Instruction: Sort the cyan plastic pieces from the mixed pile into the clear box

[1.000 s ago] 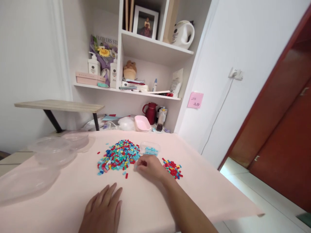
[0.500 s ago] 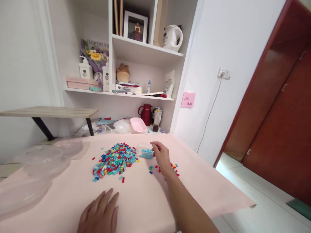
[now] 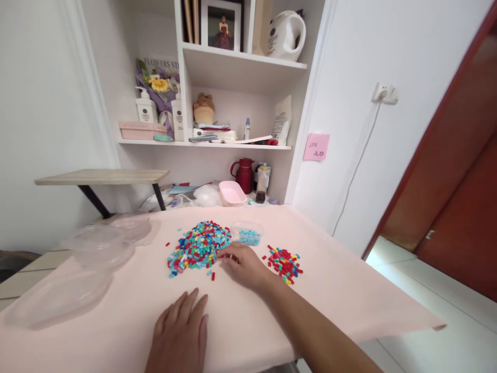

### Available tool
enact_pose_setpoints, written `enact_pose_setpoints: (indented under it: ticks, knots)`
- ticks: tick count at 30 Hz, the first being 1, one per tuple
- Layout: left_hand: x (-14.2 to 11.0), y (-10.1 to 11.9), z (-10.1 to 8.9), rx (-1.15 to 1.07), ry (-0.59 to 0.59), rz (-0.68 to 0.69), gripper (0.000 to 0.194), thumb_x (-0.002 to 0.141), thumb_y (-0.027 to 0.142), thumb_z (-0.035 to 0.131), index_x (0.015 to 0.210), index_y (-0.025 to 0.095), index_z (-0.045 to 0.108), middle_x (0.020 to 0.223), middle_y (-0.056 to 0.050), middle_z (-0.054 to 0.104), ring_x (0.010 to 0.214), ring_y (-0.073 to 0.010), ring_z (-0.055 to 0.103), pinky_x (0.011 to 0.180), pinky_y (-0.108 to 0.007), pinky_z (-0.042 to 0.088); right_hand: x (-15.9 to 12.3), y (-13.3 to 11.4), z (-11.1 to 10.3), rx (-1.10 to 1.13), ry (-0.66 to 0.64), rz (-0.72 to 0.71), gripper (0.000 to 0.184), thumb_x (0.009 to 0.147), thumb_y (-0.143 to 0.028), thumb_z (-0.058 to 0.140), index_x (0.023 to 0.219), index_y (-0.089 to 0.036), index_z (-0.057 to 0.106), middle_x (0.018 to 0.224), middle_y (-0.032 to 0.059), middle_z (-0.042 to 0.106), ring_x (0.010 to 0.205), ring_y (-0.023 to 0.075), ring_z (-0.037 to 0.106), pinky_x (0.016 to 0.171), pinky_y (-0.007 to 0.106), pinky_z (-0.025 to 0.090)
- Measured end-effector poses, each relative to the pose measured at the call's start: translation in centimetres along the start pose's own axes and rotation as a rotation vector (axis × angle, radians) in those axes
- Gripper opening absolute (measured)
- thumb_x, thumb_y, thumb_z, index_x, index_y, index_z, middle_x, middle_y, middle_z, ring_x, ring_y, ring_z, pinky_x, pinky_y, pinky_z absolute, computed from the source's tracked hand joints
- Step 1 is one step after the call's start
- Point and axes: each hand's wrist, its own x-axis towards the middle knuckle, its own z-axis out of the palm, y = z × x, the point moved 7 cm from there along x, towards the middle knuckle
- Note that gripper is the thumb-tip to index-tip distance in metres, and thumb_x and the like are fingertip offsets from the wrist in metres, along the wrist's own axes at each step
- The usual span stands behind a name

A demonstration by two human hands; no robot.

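A large heap of small mixed-colour plastic building bricks (image 3: 198, 244) lies on the pink-covered table. My right hand (image 3: 243, 264) is at the heap's right edge, its fingers bent and pinched together; whatever is between the fingertips is too small to make out. Just behind that hand stands a clear plastic box (image 3: 257, 228) with light-blue bricks (image 3: 248, 237) in it. To the right of my wrist is a smaller pile of mostly red bricks (image 3: 285, 263), with some yellow, blue and green. My left hand (image 3: 180, 329) rests flat on the table near the front, fingers stretched out, holding nothing.
Several clear plastic containers (image 3: 97, 243) stand on the left of the table. At the back are a pink basin (image 3: 232, 192), a red jug (image 3: 244, 176) and a bottle of dark liquid (image 3: 262, 185). A small raised wooden shelf (image 3: 104, 176) stands back left.
My right hand has moved left and nearer, from the clear box to the edge of the big heap, uncovering the red pile. The view has shifted; my left hand still lies flat.
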Motion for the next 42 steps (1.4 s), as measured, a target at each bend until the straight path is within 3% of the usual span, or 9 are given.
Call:
enact_pose_setpoints:
  ticks: [4, 10, 12, 15, 19, 23, 26, 37, 42]
  knots:
    - [-0.1, 0.2, -0.4, -0.006, 0.023, 0.001, 0.041, 0.091, 0.028, 0.039, 0.124, 0.031, 0.065, 0.136, -0.002, 0.062, 0.127, -0.0227, 0.057, 0.102, -0.045, 0.047, -0.5, -0.9, 1.2, -0.001, -0.114, -0.058, 0.032, 0.086, -0.015, 0.059, 0.111, -0.029, 0.074, 0.105, 0.0034, 0.067, 0.094, 0.0160, 0.063, 0.088, 0.027, 0.048]
    - [0.0, 0.4, -0.8, -0.011, -0.008, -0.014, 0.042, 0.091, 0.029, 0.038, 0.124, 0.030, 0.065, 0.137, -0.002, 0.062, 0.128, -0.0236, 0.057, 0.102, -0.047, 0.047, -0.9, -1.4, 2.1, -0.072, -0.228, -0.118, 0.043, 0.084, -0.003, 0.049, 0.101, -0.032, 0.077, 0.111, 0.0012, 0.063, 0.096, 0.0134, 0.062, 0.085, 0.023, 0.047]
    - [0.0, 0.5, -0.9, -0.011, -0.015, -0.019, 0.043, 0.092, 0.028, 0.037, 0.124, 0.029, 0.065, 0.137, -0.002, 0.062, 0.128, -0.0238, 0.057, 0.102, -0.047, 0.047, -0.9, -1.1, 1.9, -0.114, -0.210, -0.109, 0.042, 0.077, 0.001, 0.049, 0.088, -0.028, 0.078, 0.107, 0.0005, 0.065, 0.091, 0.0131, 0.063, 0.081, 0.023, 0.046]
    - [-0.1, 0.6, -1.0, -0.012, -0.007, -0.003, 0.043, 0.092, 0.028, 0.037, 0.124, 0.029, 0.065, 0.137, -0.003, 0.062, 0.128, -0.0239, 0.056, 0.102, -0.047, 0.046, -0.6, -0.1, 0.4, -0.201, -0.063, -0.012, 0.033, 0.072, 0.003, 0.050, 0.072, -0.022, 0.072, 0.093, 0.0011, 0.066, 0.080, 0.0139, 0.062, 0.073, 0.024, 0.044]
    - [-0.3, 0.4, -0.6, -0.021, 0.037, 0.013, 0.041, 0.092, 0.029, 0.038, 0.123, 0.029, 0.065, 0.135, -0.003, 0.064, 0.126, -0.0238, 0.057, 0.102, -0.046, 0.045, -0.4, -0.1, -0.9, -0.249, 0.081, 0.001, 0.033, 0.079, 0.000, 0.048, 0.084, -0.021, 0.073, 0.093, 0.0036, 0.068, 0.089, 0.0176, 0.061, 0.081, 0.028, 0.042]
    - [-0.4, 0.3, -0.6, -0.038, 0.102, 0.030, 0.040, 0.092, 0.029, 0.040, 0.123, 0.029, 0.065, 0.132, -0.003, 0.066, 0.124, -0.0222, 0.058, 0.103, -0.043, 0.043, -0.5, -2.0, 1.0, -0.252, -0.039, -0.174, 0.025, 0.091, -0.018, 0.055, 0.108, -0.026, 0.071, 0.102, 0.0047, 0.067, 0.095, 0.0190, 0.059, 0.089, 0.032, 0.040]
    - [-0.3, 0.3, -0.5, -0.030, 0.077, 0.004, 0.041, 0.092, 0.028, 0.038, 0.123, 0.029, 0.065, 0.132, -0.003, 0.066, 0.124, -0.0218, 0.058, 0.102, -0.043, 0.044, -0.7, -2.3, 2.5, -0.304, -0.124, -0.216, 0.026, 0.091, -0.029, 0.062, 0.116, -0.029, 0.069, 0.104, 0.0056, 0.066, 0.095, 0.0202, 0.058, 0.086, 0.033, 0.039]
    - [-0.4, 0.3, -0.5, -0.004, 0.091, 0.028, 0.042, 0.092, 0.028, 0.037, 0.123, 0.030, 0.065, 0.133, -0.002, 0.065, 0.124, -0.0227, 0.058, 0.099, -0.044, 0.045, -0.2, -1.4, 3.2, -0.264, -0.171, -0.169, 0.015, 0.086, -0.016, 0.062, 0.088, -0.025, 0.074, 0.092, 0.0016, 0.072, 0.091, 0.0186, 0.062, 0.088, 0.032, 0.039]
    - [-0.3, 0.1, -0.1, 0.000, 0.105, 0.053, 0.041, 0.092, 0.029, 0.039, 0.123, 0.031, 0.065, 0.133, -0.001, 0.065, 0.123, -0.0225, 0.060, 0.098, -0.043, 0.046, 1.1, 0.4, 0.1, -0.227, -0.109, -0.051, 0.018, 0.078, -0.009, 0.064, 0.080, -0.024, 0.074, 0.085, 0.0006, 0.073, 0.087, 0.0178, 0.063, 0.084, 0.029, 0.043]
